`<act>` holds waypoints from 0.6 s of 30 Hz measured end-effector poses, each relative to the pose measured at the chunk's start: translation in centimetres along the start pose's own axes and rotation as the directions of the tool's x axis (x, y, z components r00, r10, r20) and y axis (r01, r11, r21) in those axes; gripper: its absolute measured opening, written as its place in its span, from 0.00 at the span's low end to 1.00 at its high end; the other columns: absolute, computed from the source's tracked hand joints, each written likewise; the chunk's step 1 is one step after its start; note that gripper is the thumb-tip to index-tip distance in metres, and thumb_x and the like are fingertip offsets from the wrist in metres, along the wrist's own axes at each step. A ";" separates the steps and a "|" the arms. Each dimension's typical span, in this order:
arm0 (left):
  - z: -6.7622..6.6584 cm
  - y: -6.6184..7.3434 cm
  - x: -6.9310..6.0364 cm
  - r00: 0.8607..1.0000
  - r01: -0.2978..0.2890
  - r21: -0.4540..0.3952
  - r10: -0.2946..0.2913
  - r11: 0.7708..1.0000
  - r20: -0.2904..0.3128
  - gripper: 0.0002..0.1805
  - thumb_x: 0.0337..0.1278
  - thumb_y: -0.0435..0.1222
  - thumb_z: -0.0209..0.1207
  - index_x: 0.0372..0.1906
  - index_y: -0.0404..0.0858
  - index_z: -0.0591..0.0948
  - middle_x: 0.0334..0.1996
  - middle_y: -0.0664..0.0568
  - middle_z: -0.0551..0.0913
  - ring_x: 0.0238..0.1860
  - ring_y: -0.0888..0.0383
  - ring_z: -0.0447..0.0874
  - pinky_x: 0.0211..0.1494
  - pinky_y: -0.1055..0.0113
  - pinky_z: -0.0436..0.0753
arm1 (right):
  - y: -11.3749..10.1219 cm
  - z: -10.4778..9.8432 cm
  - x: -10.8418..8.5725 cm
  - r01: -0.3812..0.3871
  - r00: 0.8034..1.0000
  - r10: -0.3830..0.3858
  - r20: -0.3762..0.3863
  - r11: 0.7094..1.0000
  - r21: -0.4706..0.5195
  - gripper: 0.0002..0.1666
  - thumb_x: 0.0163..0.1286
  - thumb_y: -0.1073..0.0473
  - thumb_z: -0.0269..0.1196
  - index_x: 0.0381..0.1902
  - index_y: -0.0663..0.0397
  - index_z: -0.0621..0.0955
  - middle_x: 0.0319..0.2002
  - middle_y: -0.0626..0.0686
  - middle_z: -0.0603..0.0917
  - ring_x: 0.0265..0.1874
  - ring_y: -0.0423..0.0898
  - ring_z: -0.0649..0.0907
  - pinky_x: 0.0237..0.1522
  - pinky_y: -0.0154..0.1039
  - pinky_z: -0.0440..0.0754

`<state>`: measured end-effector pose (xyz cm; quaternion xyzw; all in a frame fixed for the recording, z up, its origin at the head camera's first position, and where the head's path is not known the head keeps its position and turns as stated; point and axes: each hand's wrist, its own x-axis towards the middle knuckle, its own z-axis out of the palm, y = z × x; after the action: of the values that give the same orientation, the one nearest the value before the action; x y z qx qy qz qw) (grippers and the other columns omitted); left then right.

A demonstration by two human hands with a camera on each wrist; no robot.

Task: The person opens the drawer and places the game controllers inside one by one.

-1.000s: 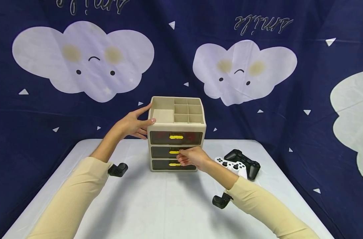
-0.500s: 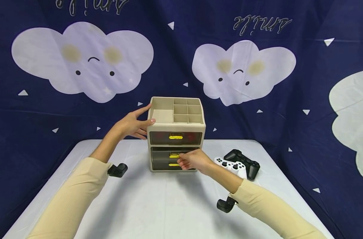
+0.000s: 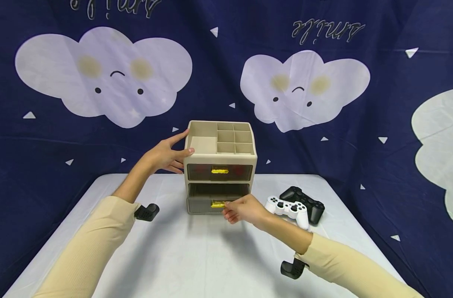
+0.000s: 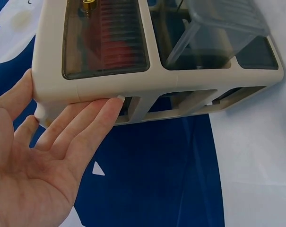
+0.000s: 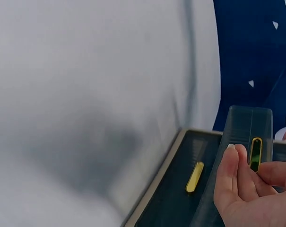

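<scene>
A beige desktop organizer (image 3: 220, 159) stands on the table. Its middle drawer (image 3: 200, 203), smoky and see-through, is pulled well out and no contents show in it. My right hand (image 3: 245, 209) pinches the gold handle (image 3: 217, 204) of that drawer between thumb and fingers; the same handle (image 5: 255, 153) shows in the right wrist view. My left hand (image 3: 165, 155) rests on the organizer's upper left side, fingers extended along the wall and thumb on the top edge. Something red shows through the front of the closed top drawer (image 4: 107, 47).
The organizer's top has one large compartment (image 3: 204, 145) and several small ones. At right, a white game controller (image 3: 287, 209) lies against a black game controller (image 3: 312, 207). The bottom drawer's gold handle (image 5: 195, 177) shows below the pulled drawer. A dark blue cloud-print cloth (image 3: 219, 82) hangs behind.
The middle drawer has slid from closed to far out toward me, with my right hand pinching its handle and moving back along with it. The left hand has stayed on the organizer's side.
</scene>
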<state>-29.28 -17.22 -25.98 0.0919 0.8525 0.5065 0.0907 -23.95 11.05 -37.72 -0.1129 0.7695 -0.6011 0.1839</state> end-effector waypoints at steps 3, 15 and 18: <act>0.0 0.0 0.0 1.000 -0.002 -0.002 0.002 1.000 0.000 0.45 0.72 0.49 0.59 0.81 0.68 0.45 0.58 0.27 0.80 0.49 0.37 0.89 0.54 0.46 0.87 | 0.0 0.3 -0.7 0.000 1.000 0.000 0.002 1.000 -0.011 0.18 0.75 0.62 0.60 0.42 0.79 0.85 0.30 0.57 0.89 0.25 0.39 0.86 0.37 0.40 0.90; 0.0 0.2 0.0 1.000 0.005 0.011 -0.005 1.000 -0.012 0.45 0.72 0.50 0.59 0.81 0.68 0.44 0.57 0.26 0.81 0.48 0.37 0.89 0.54 0.46 0.87 | 0.3 1.2 -3.7 0.008 1.000 -0.008 0.016 1.000 -0.019 0.19 0.75 0.61 0.60 0.42 0.78 0.85 0.32 0.59 0.90 0.27 0.40 0.87 0.37 0.39 0.90; 0.0 0.1 -0.1 1.000 0.006 0.011 -0.005 1.000 -0.011 0.45 0.72 0.50 0.59 0.81 0.68 0.44 0.57 0.26 0.81 0.48 0.37 0.89 0.54 0.46 0.87 | 0.4 1.6 -4.3 0.010 1.000 -0.009 0.022 1.000 -0.026 0.19 0.75 0.60 0.60 0.40 0.77 0.86 0.30 0.59 0.90 0.26 0.40 0.87 0.37 0.40 0.90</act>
<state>-29.17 -17.14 -25.87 0.0872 0.8562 0.5019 0.0868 -19.35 11.48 -37.77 -0.1256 0.7746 -0.5906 0.1882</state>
